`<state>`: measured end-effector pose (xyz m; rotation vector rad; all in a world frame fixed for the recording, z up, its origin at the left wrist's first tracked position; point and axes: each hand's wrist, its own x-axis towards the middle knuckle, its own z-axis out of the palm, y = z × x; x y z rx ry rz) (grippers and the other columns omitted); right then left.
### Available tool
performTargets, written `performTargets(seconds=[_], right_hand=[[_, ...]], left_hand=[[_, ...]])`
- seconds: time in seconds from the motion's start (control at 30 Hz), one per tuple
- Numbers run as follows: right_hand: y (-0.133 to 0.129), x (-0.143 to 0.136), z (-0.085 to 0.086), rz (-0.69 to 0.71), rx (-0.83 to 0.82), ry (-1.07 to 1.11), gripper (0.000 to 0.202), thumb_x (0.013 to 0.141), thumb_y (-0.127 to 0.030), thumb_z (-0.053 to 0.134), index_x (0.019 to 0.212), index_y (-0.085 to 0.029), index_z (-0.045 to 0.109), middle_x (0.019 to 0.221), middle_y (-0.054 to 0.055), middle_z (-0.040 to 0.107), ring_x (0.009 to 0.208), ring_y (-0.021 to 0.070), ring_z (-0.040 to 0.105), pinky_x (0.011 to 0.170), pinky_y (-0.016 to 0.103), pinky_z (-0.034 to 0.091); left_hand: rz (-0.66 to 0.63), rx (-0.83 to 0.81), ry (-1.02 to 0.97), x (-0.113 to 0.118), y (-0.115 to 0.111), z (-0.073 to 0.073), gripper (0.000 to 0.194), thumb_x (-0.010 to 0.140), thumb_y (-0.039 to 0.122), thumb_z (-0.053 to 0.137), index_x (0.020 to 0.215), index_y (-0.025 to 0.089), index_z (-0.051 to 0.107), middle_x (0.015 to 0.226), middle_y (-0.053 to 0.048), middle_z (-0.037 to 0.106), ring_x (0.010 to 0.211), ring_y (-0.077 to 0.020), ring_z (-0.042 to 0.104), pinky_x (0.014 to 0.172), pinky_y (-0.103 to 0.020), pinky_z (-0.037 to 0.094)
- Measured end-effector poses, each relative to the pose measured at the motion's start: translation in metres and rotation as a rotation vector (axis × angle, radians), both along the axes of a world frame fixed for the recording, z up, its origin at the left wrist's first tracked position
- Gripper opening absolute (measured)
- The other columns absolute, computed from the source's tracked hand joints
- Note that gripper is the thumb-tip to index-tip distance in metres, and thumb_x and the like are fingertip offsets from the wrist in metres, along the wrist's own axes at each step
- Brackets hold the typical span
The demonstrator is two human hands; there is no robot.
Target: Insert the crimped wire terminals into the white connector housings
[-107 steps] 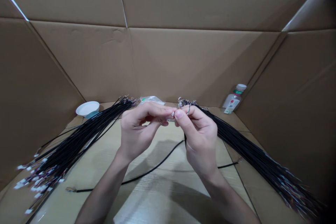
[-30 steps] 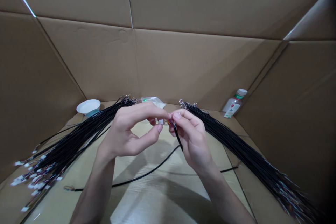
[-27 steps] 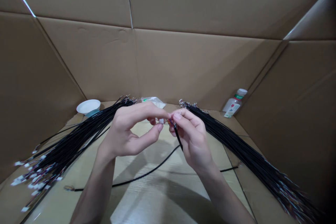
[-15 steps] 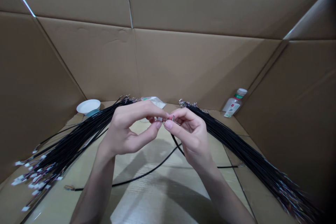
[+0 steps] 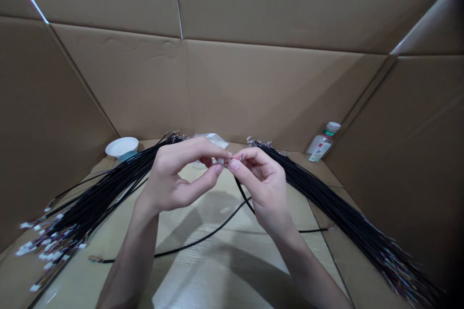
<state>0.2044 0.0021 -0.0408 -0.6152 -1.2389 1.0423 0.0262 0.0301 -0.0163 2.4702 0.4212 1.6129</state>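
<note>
Both hands meet at the middle of the view, above the table. My left hand [image 5: 183,174] pinches a small white connector [image 5: 220,161] between thumb and fingertips. Close against it, my right hand [image 5: 263,181] is closed on the thin wires at the end of a black cable [image 5: 243,190]; a short wire tip sticks up by the right thumb. The cable hangs down from the fingers and passes behind the right hand. Another length of black cable [image 5: 203,241] curves over the table below, with bare wires at its left end. Fingers partly hide where wire and connector meet.
A bundle of black cables with white connectors [image 5: 108,193] lies at left, another black bundle [image 5: 326,198] at right. At the back are a white bowl [image 5: 122,147], a clear plastic bag [image 5: 213,140] and a plastic bottle [image 5: 322,145]. Cardboard walls [image 5: 282,91] enclose the table.
The hands stay nearly in place, with small shifts of the fingertips at the connector. The wire tip by my right thumb now leans more to the right.
</note>
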Motion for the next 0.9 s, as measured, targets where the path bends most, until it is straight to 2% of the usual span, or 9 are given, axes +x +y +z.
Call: performTargets(seconds=[0.23, 0.5, 0.63, 0.77, 0.9], right_hand=[[-0.0019, 0.0004, 0.0003, -0.025, 0.042, -0.060, 0.005, 0.093, -0.029, 0.078, 0.090, -0.026, 0.075, 0.089, -0.002, 0.075, 0.083, 0.0141, 0.066, 0.078, 0.029, 0.054], [-0.0014, -0.0018, -0.0010, -0.027, 0.051, -0.016, 0.009, 0.097, -0.030, 0.072, 0.091, -0.024, 0.070, 0.088, -0.001, 0.072, 0.086, 0.0151, 0.066, 0.083, 0.030, 0.055], [-0.0007, -0.0026, -0.0011, -0.030, 0.071, 0.022, 0.010, 0.100, -0.028, 0.068, 0.091, -0.024, 0.067, 0.090, -0.002, 0.070, 0.088, 0.0135, 0.066, 0.085, 0.027, 0.054], [-0.0004, -0.0022, -0.0012, -0.045, 0.078, 0.008, 0.012, 0.101, -0.027, 0.066, 0.090, -0.024, 0.064, 0.088, -0.002, 0.067, 0.084, 0.0129, 0.063, 0.081, 0.026, 0.053], [-0.0003, -0.0021, -0.0017, -0.062, 0.074, -0.016, 0.013, 0.101, -0.029, 0.066, 0.089, -0.024, 0.063, 0.086, -0.002, 0.064, 0.079, 0.0135, 0.060, 0.077, 0.028, 0.052]], left_hand=[[0.057, -0.026, -0.061, 0.0002, -0.0015, -0.0054, 0.045, 0.084, 0.004, 0.073, 0.124, 0.025, 0.071, 0.103, -0.002, 0.079, 0.078, -0.0126, 0.070, 0.071, -0.026, 0.059], [0.102, -0.033, -0.024, -0.0002, -0.0035, -0.0040, 0.027, 0.087, 0.011, 0.074, 0.110, 0.025, 0.070, 0.097, -0.001, 0.079, 0.068, -0.0136, 0.069, 0.066, -0.030, 0.060], [0.069, -0.027, -0.037, 0.0005, -0.0047, -0.0038, 0.034, 0.084, 0.007, 0.075, 0.112, 0.026, 0.071, 0.095, -0.001, 0.078, 0.069, -0.0141, 0.069, 0.066, -0.031, 0.060], [0.062, -0.027, -0.017, -0.0004, -0.0066, -0.0028, 0.043, 0.082, 0.004, 0.074, 0.118, 0.026, 0.071, 0.101, -0.002, 0.079, 0.073, -0.0139, 0.069, 0.068, -0.030, 0.060], [0.070, -0.088, 0.028, -0.0029, -0.0079, 0.0000, 0.042, 0.082, 0.004, 0.074, 0.120, 0.024, 0.070, 0.102, -0.002, 0.078, 0.073, -0.0120, 0.069, 0.069, -0.027, 0.059]])
